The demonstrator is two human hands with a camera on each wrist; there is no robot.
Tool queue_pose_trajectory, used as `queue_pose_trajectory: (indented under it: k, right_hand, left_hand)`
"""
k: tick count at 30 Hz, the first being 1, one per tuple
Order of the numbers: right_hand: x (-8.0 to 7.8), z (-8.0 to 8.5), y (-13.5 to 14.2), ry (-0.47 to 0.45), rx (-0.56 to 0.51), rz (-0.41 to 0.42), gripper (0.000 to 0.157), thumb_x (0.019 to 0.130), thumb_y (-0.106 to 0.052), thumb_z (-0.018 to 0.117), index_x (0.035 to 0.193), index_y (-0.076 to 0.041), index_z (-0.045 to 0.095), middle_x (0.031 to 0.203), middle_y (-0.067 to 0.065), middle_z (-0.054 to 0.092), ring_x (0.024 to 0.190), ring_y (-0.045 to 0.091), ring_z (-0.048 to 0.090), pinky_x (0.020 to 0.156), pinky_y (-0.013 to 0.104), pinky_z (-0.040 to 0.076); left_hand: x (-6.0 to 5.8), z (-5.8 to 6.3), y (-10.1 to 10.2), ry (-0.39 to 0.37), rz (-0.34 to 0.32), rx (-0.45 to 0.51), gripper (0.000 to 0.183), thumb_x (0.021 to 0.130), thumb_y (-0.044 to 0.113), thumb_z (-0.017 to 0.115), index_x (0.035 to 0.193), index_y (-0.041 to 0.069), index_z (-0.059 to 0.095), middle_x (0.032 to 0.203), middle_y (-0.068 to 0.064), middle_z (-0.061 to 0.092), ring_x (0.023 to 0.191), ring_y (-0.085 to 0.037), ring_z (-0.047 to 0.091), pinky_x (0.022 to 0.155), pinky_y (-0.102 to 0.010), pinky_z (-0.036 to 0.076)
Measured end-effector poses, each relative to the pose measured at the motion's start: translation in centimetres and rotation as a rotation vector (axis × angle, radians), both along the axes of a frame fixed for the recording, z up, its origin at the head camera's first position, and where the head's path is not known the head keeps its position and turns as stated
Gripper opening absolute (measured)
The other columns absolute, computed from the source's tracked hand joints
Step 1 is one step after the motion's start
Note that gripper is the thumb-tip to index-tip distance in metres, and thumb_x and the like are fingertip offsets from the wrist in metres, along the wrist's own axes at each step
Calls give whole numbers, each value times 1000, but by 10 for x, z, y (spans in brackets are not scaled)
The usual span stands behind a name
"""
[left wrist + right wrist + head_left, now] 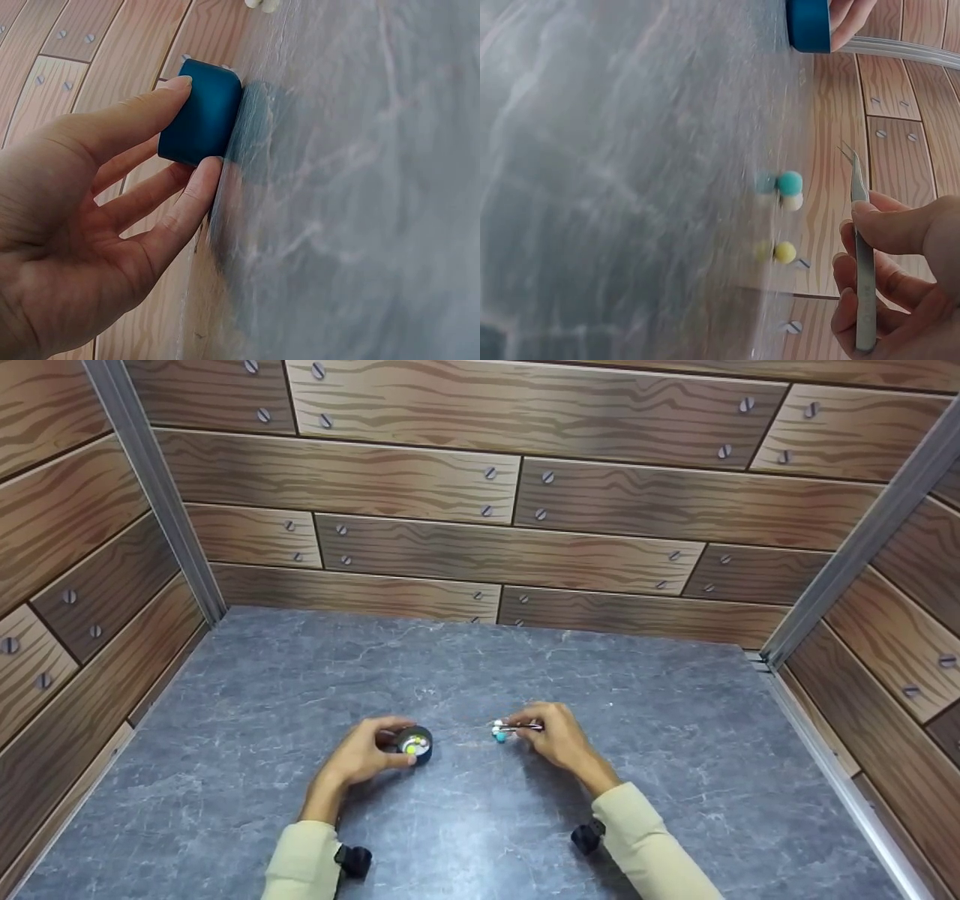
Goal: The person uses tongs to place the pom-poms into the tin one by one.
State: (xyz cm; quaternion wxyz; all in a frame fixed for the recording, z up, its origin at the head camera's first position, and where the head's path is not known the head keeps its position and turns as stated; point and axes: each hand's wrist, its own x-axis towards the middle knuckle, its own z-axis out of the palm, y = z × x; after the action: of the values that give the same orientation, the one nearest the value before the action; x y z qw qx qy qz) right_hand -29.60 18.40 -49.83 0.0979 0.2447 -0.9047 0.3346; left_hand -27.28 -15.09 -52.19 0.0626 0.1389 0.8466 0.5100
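Note:
My left hand (363, 754) grips a small round dark-blue container (424, 748) between thumb and fingers. Seen from the side in the left wrist view, the blue container (201, 112) stands on the table; in the head view several small coloured balls (414, 745) lie in it. My right hand (561, 739) pinches metal tweezers (864, 277), their thin tips slightly parted with nothing between them. Near the tips on the table are a teal ball (790, 183), a white ball (793, 202) beside it and a yellow ball (784, 252) a little apart.
A grey marbled table (465, 840) lies under both hands. Wood-patterned walls (420, 480) with metal corner posts (161, 487) stand at the back and both sides. Small black cameras (354, 861) sit at the sleeve cuffs.

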Motion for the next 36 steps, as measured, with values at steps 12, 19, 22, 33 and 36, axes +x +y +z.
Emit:
queue_pose_trajectory:
  k: [12, 19, 22, 33, 36]
  right_hand:
    - [-6, -10, 15, -45, -17, 6, 16, 82, 5, 79, 95, -4, 82, 95, 13, 79, 81, 23, 70, 69, 22, 53]
    - [-7, -14, 19, -44, -21, 14, 12, 82, 1, 81, 92, -4, 82, 91, 11, 79, 76, 18, 68, 65, 22, 51]
    - [-7, -14, 19, -47, -18, 8, 12, 82, 1, 81, 92, -4, 82, 91, 12, 79, 77, 18, 68, 66, 23, 51]
    - [-7, -15, 21, -69, 6, -9, 13, 82, 2, 80, 92, -7, 82, 89, 10, 79, 75, 10, 62, 66, 21, 48]
    - [-8, -15, 23, -74, 5, -8, 13, 82, 2, 80, 92, -7, 82, 89, 11, 78, 75, 11, 63, 67, 21, 49]
  left_hand:
    - [0, 1, 0, -15, 13, -15, 54, 82, 11, 87, 133, 6, 68, 129, -19, 70, 118, -37, 67, 101, -53, 53]
    - [1, 1, 0, -17, 15, -13, 55, 81, 10, 87, 133, 6, 68, 128, -20, 70, 117, -37, 68, 100, -52, 54]
    - [0, 1, 0, -13, 10, -10, 56, 81, 10, 87, 133, 5, 67, 128, -20, 69, 117, -37, 68, 100, -52, 54]
    - [0, 0, 0, 1, -3, 1, 55, 81, 9, 87, 133, 4, 68, 127, -21, 70, 117, -38, 68, 99, -52, 54]
    - [0, 0, 0, -1, -7, 5, 55, 81, 9, 86, 133, 4, 67, 127, -21, 69, 118, -38, 68, 99, -52, 54]
